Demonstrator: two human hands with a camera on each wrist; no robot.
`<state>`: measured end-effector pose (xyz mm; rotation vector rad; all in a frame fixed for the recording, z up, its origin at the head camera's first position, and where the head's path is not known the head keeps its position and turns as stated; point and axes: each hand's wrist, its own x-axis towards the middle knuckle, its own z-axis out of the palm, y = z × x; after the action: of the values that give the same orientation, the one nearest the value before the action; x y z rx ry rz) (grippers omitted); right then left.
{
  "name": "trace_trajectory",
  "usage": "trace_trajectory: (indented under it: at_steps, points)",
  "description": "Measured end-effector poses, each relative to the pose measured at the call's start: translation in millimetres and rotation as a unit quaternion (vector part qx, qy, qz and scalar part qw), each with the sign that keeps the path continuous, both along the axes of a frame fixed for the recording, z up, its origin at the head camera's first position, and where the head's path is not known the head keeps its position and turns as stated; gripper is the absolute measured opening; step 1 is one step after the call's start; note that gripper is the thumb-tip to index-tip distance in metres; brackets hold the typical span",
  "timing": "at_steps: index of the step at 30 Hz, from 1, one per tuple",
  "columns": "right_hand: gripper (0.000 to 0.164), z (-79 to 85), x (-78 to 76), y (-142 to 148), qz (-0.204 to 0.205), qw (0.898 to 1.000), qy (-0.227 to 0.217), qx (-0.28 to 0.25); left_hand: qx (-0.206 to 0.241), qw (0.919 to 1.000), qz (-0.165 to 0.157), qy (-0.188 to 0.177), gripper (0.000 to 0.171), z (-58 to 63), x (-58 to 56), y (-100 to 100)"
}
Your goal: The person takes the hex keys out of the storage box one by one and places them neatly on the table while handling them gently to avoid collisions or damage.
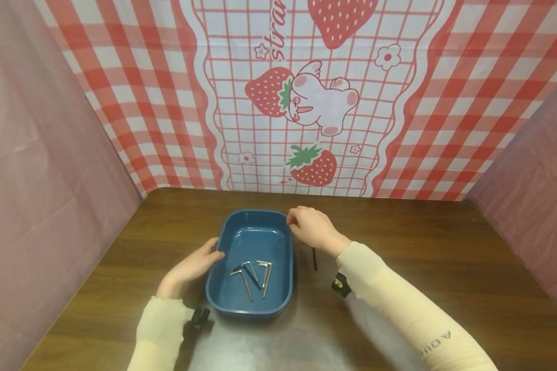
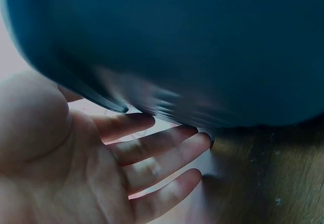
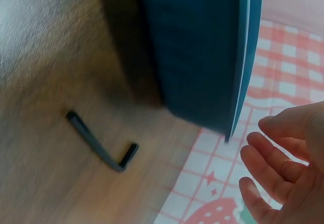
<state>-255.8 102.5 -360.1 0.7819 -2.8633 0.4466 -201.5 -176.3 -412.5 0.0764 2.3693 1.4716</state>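
Note:
A deep blue rectangular tray [image 1: 255, 239] stands on the table. My left hand [image 1: 192, 265] holds its left rim, the thumb over the edge and the fingers along the outer wall; the left wrist view shows those fingers [image 2: 167, 158] against the tray's side. Inside, toward the near end, lie several L-shaped hex keys [image 1: 266, 280], silver and dark. Above the far right corner is my right hand [image 1: 313, 226], its fingers loosely bent with nothing between them in the right wrist view. A black hex key [image 3: 93, 144] lies on the table right of the tray, partly hidden by that hand in the head view.
The brown wooden table [image 1: 413, 242] extends on both sides of the tray. A red-and-white checked cloth [image 1: 167, 103] with strawberries hangs behind it. Pinkish curtains [image 1: 42, 154] flank the left and right sides.

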Motion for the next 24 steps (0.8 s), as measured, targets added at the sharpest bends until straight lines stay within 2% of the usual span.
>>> trace_trajectory:
  at_steps: [10, 18, 24]
  points:
    - [0.010, -2.3, 17.8, -23.7, 0.068, 0.997, 0.043, 0.013, 0.002, 1.0000, -0.004, -0.001, 0.049, -0.1, 0.1, -0.9]
    - [0.013, -10.4, 29.4, -38.7, 0.101, 0.995, 0.009, 0.023, -0.005, 1.0000, -0.006, 0.001, 0.049, 0.7, -0.3, -1.4]
    - [0.013, -19.5, 35.6, -45.3, 0.126, 0.991, 0.005, 0.048, -0.004, 0.9998, -0.016, 0.012, 0.050, 1.9, 0.9, -1.8]
